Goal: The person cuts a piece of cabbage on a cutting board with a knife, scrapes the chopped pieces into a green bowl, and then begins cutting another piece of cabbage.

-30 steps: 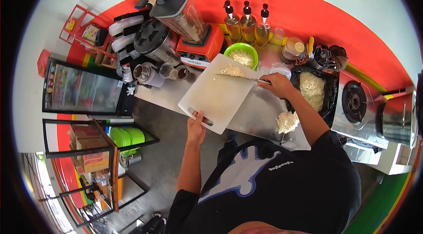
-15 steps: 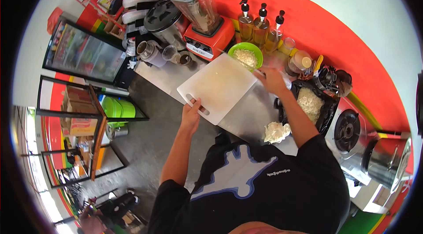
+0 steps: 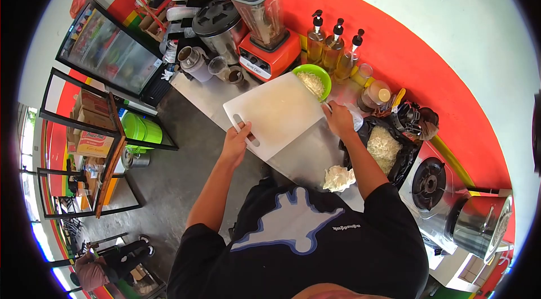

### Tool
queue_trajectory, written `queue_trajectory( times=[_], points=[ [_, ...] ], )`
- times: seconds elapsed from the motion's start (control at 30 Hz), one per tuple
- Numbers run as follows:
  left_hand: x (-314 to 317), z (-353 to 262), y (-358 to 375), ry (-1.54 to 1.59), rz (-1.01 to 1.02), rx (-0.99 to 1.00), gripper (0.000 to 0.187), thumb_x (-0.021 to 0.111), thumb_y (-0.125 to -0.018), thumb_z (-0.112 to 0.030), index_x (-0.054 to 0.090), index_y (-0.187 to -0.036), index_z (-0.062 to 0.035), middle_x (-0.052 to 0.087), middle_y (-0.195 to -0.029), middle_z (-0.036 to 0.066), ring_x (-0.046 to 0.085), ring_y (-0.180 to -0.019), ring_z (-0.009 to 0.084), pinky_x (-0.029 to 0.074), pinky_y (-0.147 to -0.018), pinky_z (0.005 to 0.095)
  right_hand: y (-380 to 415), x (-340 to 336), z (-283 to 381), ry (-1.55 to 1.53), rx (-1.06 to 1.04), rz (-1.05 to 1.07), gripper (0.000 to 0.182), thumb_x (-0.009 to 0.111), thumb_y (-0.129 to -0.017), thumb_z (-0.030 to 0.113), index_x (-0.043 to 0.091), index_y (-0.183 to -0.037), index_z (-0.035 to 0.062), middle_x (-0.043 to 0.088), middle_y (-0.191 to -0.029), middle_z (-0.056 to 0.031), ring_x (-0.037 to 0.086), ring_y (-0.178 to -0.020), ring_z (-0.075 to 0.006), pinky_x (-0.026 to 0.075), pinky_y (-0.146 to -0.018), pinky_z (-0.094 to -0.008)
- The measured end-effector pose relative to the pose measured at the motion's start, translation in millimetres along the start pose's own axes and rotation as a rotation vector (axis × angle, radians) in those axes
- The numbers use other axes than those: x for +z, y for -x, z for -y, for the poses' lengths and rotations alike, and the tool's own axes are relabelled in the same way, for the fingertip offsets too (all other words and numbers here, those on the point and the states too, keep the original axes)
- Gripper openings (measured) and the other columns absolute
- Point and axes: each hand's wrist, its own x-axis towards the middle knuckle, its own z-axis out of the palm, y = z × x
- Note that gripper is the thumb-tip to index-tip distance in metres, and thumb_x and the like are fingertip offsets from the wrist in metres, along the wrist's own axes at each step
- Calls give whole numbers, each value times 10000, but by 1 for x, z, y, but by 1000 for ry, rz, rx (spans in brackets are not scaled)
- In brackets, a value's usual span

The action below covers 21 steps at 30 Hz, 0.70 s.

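Note:
A white cutting board (image 3: pixel 276 110) is held up over the steel counter, its top edge reaching the rim of a green bowl (image 3: pixel 322 72). Shredded white food (image 3: pixel 309 83), perhaps cabbage, lies in the bowl. My left hand (image 3: pixel 235 142) is closed through the slot at the board's lower left end. At the board's right edge, my right hand (image 3: pixel 340 119) is wrapped round a knife (image 3: pixel 326 106); its thin blade is hard to make out now. A pale cut chunk (image 3: pixel 338 178), perhaps cabbage, sits on the counter near my body.
A black-lined container of shreds (image 3: pixel 384 147) stands right of my right forearm. Behind the bowl are a red blender (image 3: pixel 270 54) and pump bottles (image 3: pixel 332 48). A gas burner (image 3: pixel 428 183) and a steel pot (image 3: pixel 479 223) are at the right. Another person (image 3: pixel 96 271) is at lower left.
The view has shifted slightly. The board now overlaps the bowl's lower left rim. My right hand has drawn in closer to the board's edge, and the knife blade across the bowl is less visible.

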Motion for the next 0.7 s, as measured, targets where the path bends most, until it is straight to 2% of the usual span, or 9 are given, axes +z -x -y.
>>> queue_trajectory(
  times=[0.1,0.2,0.27,0.3,0.37,0.4,0.47,0.57,0.7],
  points=[
    [-1,-2,1,-4,-6,2,327,560,-1050,-252,647,-1226,10,695,-1126,57,645,-1010,139,507,-911,323,-8,0,-8,26,78,-63,386,550,-1005,392,666,-1007,24,699,-843,-250,674,-849,-450,523,-750,-541],
    [-1,-14,4,-31,-4,15,303,565,-1042,-236,673,-1184,9,713,-1067,55,664,-954,141,520,-884,322,-10,-7,4,-149,-48,-145,407,544,-1014,381,651,-987,-11,687,-766,-238,693,-741,-412,539,-710,-505],
    [-8,-17,0,-72,17,11,293,569,-1038,-229,684,-1154,14,718,-1029,52,670,-919,141,526,-868,320,-12,-12,18,-473,157,18,425,521,-1035,385,643,-930,-9,652,-665,-181,671,-595,-309,540,-612,-429],
    [-11,-19,-3,-120,32,7,284,573,-1033,-222,695,-1125,18,724,-991,50,676,-884,140,533,-851,319,-13,-15,22,-467,157,10,425,521,-1035,385,643,-930,-9,652,-665,-181,671,-595,-309,540,-612,-429],
    [-11,-21,-8,-164,84,17,277,576,-1031,-217,701,-1099,21,722,-968,46,675,-862,138,536,-839,315,-17,-19,32,-877,328,241,427,484,-1059,398,631,-913,24,602,-614,-105,596,-503,-212,500,-524,-356],
    [-11,-22,-10,-212,127,23,272,578,-1028,-212,706,-1074,24,721,-944,43,674,-839,135,539,-827,312,-19,-17,34,-875,328,228,427,484,-1059,398,631,-913,24,602,-614,-105,596,-503,-212,500,-524,-356],
    [-9,-23,-15,-245,180,28,268,579,-1028,-210,706,-1065,23,717,-939,41,672,-833,133,542,-817,311,-24,-10,38,-1130,470,300,369,455,-1074,390,606,-1000,62,557,-614,-59,538,-489,-180,457,-474,-322],
    [-2,-29,-21,-294,259,32,258,585,-1024,-213,712,-1048,10,716,-926,36,671,-823,129,545,-794,310,-29,3,42,-1372,549,241,334,444,-1080,381,559,-1085,68,523,-666,-45,501,-502,-151,438,-458,-315],
    [0,-33,-35,-335,330,74,247,597,-1017,-224,721,-1034,-11,718,-912,27,668,-803,122,545,-757,309,-25,7,46,-1338,601,151,316,438,-1082,383,533,-1091,82,496,-713,-28,482,-518,-125,419,-438,-290]
  ],
)
